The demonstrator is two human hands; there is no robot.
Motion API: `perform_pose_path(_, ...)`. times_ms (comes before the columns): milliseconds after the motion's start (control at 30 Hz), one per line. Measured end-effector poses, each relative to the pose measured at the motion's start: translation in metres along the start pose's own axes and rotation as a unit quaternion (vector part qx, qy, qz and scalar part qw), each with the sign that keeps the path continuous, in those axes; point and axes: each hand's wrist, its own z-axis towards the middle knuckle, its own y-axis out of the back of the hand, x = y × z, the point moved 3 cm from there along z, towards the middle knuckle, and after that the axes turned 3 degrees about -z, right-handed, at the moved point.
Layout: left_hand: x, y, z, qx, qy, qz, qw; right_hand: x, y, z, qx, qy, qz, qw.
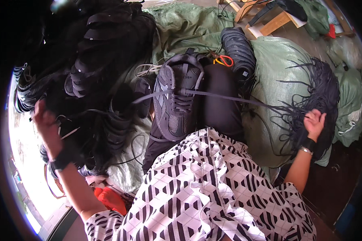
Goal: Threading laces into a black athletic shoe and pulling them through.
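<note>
A dark grey shoe upper (179, 96) rests on my left thigh, toe toward me, with laces crossed over its front. One dark flat shoelace (225, 97) passes across its tongue and stretches out to both sides. Far to the left, my left hand (46, 120) is raised and blurred, its fingers closed; the lace runs toward it over dark uppers. At the far right my right hand (314, 122) has bent fingers, thumb and forefinger together at the lace's other end. That hand is beside a thick bundle of dark laces (323, 92).
Stacked black shoe uppers (104, 44) fill the left side. Another nested stack (238, 52) stands beyond my right knee, near orange-handled scissors (223, 60). A pale green woven sack (281, 60) lies under the lace bundle. A wooden stool (269, 24) is at the back right.
</note>
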Motion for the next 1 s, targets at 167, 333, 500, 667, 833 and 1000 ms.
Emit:
perform_pose_path(167,0.125,-0.268,-0.058,-0.069,0.093,0.173,0.978,-0.139,-0.091,0.018,-0.018,-0.021,-0.285,0.958)
perform_pose_path(333,0.184,-0.319,-0.097,0.045,0.166,0.195,0.966,-0.254,-0.230,-0.012,0.204,0.038,-0.567,0.797)
perform_pose_path(500,0.200,-0.336,-0.107,0.145,0.013,0.473,0.869,-0.300,-0.240,-0.020,0.366,0.240,-0.723,0.534)
perform_pose_path(667,0.187,-0.330,-0.096,0.154,0.017,0.494,0.855,-0.285,-0.229,-0.038,0.341,0.196,-0.720,0.572)
perform_pose_path(833,0.155,-0.341,-0.066,0.217,-0.129,0.588,0.768,-0.306,-0.231,-0.054,0.414,0.283,-0.686,0.526)
perform_pose_path(1000,0.186,-0.318,-0.077,0.237,0.017,0.539,0.808,-0.302,-0.221,-0.047,0.407,0.213,-0.742,0.489)
